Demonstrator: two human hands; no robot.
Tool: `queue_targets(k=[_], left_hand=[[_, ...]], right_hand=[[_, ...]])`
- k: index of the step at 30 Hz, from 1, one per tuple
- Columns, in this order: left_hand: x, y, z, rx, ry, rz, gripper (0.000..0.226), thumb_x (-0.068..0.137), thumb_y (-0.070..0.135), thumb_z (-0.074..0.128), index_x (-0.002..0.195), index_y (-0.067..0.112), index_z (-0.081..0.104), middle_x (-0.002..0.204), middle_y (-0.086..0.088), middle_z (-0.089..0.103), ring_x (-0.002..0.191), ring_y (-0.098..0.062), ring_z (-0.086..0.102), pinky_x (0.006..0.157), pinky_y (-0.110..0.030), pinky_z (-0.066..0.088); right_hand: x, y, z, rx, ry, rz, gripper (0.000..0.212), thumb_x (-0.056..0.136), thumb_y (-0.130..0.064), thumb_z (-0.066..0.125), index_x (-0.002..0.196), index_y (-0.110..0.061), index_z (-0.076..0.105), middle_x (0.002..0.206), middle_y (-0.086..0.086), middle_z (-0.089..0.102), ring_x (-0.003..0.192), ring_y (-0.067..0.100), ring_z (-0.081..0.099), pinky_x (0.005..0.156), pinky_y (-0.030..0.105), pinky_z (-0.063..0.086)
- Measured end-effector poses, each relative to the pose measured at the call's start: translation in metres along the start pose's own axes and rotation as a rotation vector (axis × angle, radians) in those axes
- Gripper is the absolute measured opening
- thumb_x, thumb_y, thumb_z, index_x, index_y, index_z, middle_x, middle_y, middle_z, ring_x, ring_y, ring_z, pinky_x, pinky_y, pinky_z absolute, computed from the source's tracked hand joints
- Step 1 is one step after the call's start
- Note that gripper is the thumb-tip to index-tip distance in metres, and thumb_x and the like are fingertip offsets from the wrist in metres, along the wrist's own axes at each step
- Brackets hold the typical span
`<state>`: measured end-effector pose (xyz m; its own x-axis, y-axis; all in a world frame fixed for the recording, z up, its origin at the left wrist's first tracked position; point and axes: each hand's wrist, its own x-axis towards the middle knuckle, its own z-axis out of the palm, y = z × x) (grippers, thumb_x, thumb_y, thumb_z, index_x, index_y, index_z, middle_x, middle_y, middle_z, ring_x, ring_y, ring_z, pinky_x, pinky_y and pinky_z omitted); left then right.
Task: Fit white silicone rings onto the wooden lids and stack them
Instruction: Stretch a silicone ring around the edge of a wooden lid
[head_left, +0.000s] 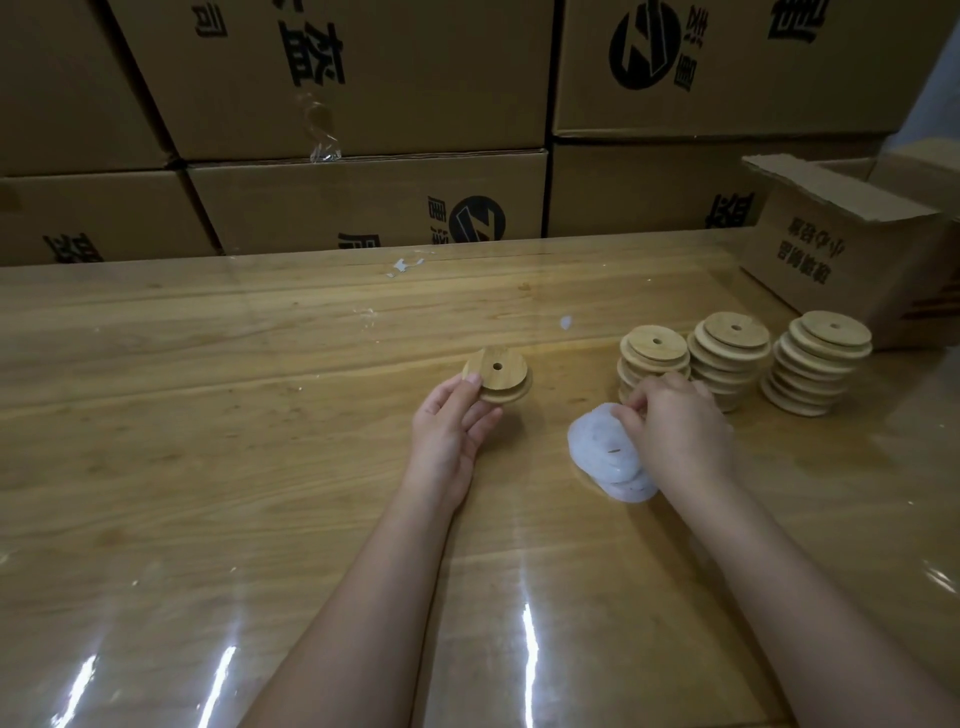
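Left hand (452, 415), centre: grips round holed wooden lid (498, 374). Right hand (675, 421): pinches white silicone ring heap (602, 452); separate one, seat evenly.

Holed wooden lid (497, 375) tilted, white rings (602, 452) heaped, three lid stacks (730, 358)

A wood-grain tabletop (208, 467) under a glossy clear cover sheet (156, 649) abuts stacked, sealed cardboard cartons (363, 78) printed with black characters and round logos, with a smaller open-flapped carton (841, 260) standing on its far right corner.
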<state>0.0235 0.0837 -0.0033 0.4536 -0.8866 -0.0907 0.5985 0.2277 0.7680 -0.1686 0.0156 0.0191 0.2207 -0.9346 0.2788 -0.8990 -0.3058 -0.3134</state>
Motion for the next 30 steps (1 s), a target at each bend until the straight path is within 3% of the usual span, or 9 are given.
queue_targets(k=[5,8,11,17,22,26,30], left_hand=[[0.003,0.002,-0.003,-0.086,0.008,-0.042,0.016,0.085,0.013,0.062,0.099,0.007,0.062,0.09,-0.008,0.072,0.077,-0.016,0.07,0.061,-0.022,0.055],[0.004,0.003,-0.003,-0.129,0.016,-0.056,0.017,0.084,0.012,0.063,0.1,0.007,0.061,0.093,-0.009,0.071,0.077,-0.016,0.07,0.06,-0.021,0.055],[0.005,0.003,-0.003,-0.138,0.02,-0.054,0.02,0.081,0.012,0.064,0.1,0.008,0.061,0.091,-0.007,0.072,0.077,-0.015,0.07,0.06,-0.021,0.055],[0.007,0.001,-0.001,-0.102,0.009,-0.024,0.011,0.085,0.007,0.059,0.096,0.008,0.063,0.085,-0.005,0.074,0.076,-0.014,0.071,0.062,-0.022,0.056],[0.008,0.002,-0.002,-0.039,-0.04,-0.04,0.022,0.083,0.009,0.062,0.104,0.01,0.062,0.083,-0.004,0.073,0.07,-0.012,0.068,0.06,-0.02,0.055],[0.007,0.002,0.0,0.058,-0.084,-0.041,0.045,0.072,0.021,0.071,0.115,0.012,0.06,0.094,-0.005,0.073,0.087,-0.015,0.07,0.068,-0.021,0.054],[0.007,0.001,0.0,0.061,-0.106,-0.038,0.035,0.077,0.02,0.068,0.111,0.011,0.063,0.099,-0.009,0.073,0.094,-0.02,0.069,0.072,-0.024,0.055]], right_hand=[[0.002,-0.001,-0.004,0.595,-0.11,0.018,0.013,0.089,-0.03,0.06,0.079,-0.021,0.058,0.072,-0.01,0.065,0.073,0.007,0.059,0.061,0.022,0.04],[0.006,-0.008,-0.01,0.851,-0.182,-0.005,0.007,0.09,-0.019,0.06,0.083,-0.02,0.06,0.072,-0.014,0.07,0.065,-0.003,0.06,0.061,0.011,0.042],[0.013,-0.02,-0.011,1.125,-0.18,0.015,0.006,0.093,-0.013,0.056,0.089,-0.015,0.059,0.072,-0.007,0.071,0.061,0.0,0.058,0.057,0.012,0.045],[0.022,-0.058,0.017,2.042,-0.429,0.373,0.005,0.084,-0.011,0.058,0.089,-0.012,0.058,0.068,-0.002,0.064,0.055,0.005,0.053,0.051,0.015,0.044],[0.013,-0.065,0.041,2.006,-0.451,0.356,0.015,0.079,-0.018,0.064,0.092,-0.011,0.061,0.073,0.0,0.066,0.059,0.006,0.054,0.057,0.018,0.047],[0.008,-0.062,0.048,1.899,-0.374,0.317,0.008,0.085,-0.018,0.063,0.091,-0.012,0.063,0.074,0.0,0.067,0.062,0.006,0.054,0.062,0.018,0.049],[0.005,-0.065,0.047,1.824,-0.264,0.247,0.003,0.084,-0.017,0.065,0.086,-0.015,0.063,0.073,0.0,0.067,0.062,0.006,0.056,0.066,0.019,0.05]])
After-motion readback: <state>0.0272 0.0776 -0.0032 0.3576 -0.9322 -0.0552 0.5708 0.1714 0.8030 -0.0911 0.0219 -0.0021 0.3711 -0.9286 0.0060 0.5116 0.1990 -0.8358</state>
